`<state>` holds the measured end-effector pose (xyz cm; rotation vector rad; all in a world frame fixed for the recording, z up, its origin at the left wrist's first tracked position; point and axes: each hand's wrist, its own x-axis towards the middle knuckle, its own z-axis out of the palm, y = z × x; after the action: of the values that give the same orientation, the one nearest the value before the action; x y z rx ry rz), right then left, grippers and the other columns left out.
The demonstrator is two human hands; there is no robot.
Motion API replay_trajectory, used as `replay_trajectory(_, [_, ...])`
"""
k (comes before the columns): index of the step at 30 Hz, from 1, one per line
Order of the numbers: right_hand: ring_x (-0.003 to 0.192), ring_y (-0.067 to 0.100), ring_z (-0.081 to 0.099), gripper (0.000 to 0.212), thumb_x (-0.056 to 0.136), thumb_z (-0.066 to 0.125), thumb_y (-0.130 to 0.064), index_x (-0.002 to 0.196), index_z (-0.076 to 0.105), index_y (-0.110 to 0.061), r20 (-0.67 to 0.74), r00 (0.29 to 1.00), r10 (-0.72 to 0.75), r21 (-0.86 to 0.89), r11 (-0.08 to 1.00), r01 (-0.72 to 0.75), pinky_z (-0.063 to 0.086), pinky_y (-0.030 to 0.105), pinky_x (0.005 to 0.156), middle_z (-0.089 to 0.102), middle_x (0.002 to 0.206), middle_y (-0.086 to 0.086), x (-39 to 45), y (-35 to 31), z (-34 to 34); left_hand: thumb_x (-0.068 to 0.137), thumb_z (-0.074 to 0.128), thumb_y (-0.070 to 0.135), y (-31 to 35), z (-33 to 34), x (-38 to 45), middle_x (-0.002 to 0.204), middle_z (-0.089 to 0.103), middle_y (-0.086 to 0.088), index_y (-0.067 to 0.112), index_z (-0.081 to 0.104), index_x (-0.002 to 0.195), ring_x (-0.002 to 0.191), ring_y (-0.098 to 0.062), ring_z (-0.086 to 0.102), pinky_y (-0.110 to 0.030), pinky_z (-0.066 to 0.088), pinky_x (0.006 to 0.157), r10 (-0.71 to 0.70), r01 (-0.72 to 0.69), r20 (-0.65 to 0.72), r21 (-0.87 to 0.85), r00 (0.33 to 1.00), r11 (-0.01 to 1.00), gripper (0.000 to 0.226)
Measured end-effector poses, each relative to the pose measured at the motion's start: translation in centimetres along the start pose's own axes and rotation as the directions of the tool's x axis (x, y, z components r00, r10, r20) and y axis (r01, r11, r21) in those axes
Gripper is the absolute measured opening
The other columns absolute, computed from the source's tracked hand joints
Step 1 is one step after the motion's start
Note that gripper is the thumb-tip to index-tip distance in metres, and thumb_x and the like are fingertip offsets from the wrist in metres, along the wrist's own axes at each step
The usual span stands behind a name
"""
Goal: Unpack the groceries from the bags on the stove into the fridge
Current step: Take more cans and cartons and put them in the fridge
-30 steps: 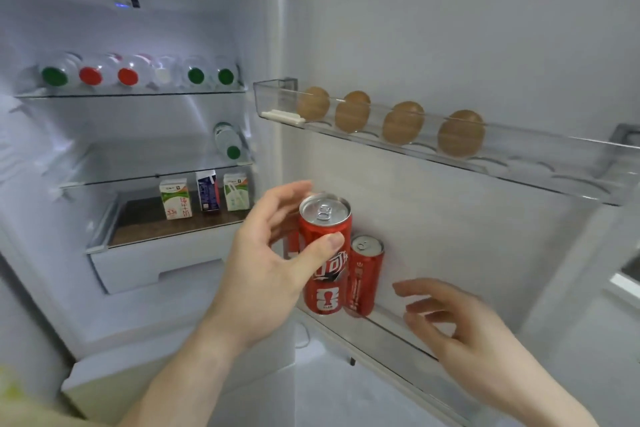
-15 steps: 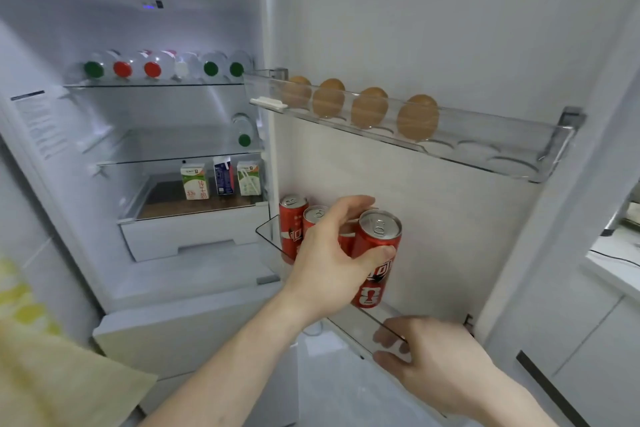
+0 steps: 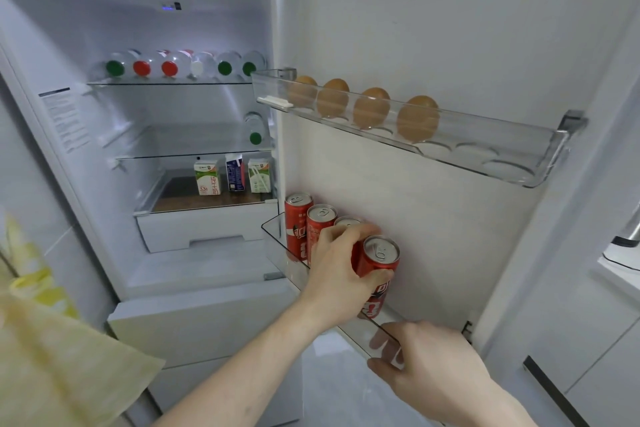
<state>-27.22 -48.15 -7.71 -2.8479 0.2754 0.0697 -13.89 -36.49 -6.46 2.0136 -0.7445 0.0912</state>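
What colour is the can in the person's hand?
Red with a silver top, seen in the head view: can, left hand.

Cans in lower door bin (eggs in bin above).

The third can in the lower door bin is mostly hidden behind the left hand. The right hand has its fingertips blurred behind the clear bin wall. The appliance is cut off by the right edge.
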Motion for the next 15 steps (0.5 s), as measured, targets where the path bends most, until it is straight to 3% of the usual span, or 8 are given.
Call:
replay_trajectory(3, [0.098,-0.002,0.063,0.038,0.089,0.054,-0.065,0.118,0.061,-0.042,0.008,1.0,-0.006,-0.008,1.0,0.006,0.051,0.022,0.084,0.065,0.09,-0.029,0.0,0.1,0.1,0.078,0.083,0.04,-0.1,0.2,-0.3,0.13,0.04,0.021,0.046,0.059,0.13,0.135,-0.008,0.031,-0.029,0.024,0.119,-0.015,0.016,-0.034,0.032,0.999,0.999,0.058])
replay_trajectory(7, [0.103,0.0,0.063,0.038,0.089,0.052,-0.065,0.12,0.061,-0.043,0.011,1.0,-0.008,-0.025,1.0,0.008,0.051,0.023,0.085,0.064,0.09,-0.03,0.1,0.2,0.0,0.082,0.081,0.04,-0.3,0.4,-0.5,0.122,0.032,0.047,0.041,0.065,0.128,0.138,-0.004,0.028,-0.028,0.021,0.115,0.132,-0.12,-0.072,0.148,0.989,0.982,0.049])
replay_trajectory(10, [0.102,0.0,0.064,0.04,0.088,0.051,-0.066,0.12,0.061,-0.043,0.012,1.0,-0.002,-0.039,0.999,0.003,0.052,0.025,0.086,0.068,0.098,-0.03,0.1,0.3,0.1,0.085,0.075,0.041,-1.4,0.6,-0.3,0.142,0.048,0.032,0.037,0.066,0.128,0.14,-0.01,0.032,-0.041,0.029,0.118,0.242,-0.213,-0.081,0.263,0.967,0.941,0.044])
replay_trajectory(12, [0.102,0.0,0.064,0.041,0.087,0.051,-0.066,0.12,0.061,-0.043,0.013,1.0,0.0,-0.043,0.999,0.0,0.053,0.026,0.087,0.069,0.101,-0.03,0.2,0.3,0.2,0.085,0.074,0.04,-2.1,0.6,-0.2,0.15,0.048,0.021,0.036,0.066,0.129,0.142,-0.014,0.034,-0.045,0.032,0.118,0.268,-0.231,-0.084,0.304,0.96,0.924,0.044])
replay_trajectory(15, [0.1,0.0,0.065,0.041,0.086,0.051,-0.067,0.119,0.062,-0.043,0.012,1.0,0.008,-0.044,0.999,-0.008,0.054,0.027,0.087,0.07,0.1,-0.03,0.3,0.4,0.3,0.085,0.075,0.038,-2.4,0.6,-0.3,0.151,0.048,0.019,0.036,0.064,0.131,0.142,-0.012,0.035,-0.045,0.033,0.118,0.267,-0.237,-0.069,0.291,0.961,0.927,0.047])
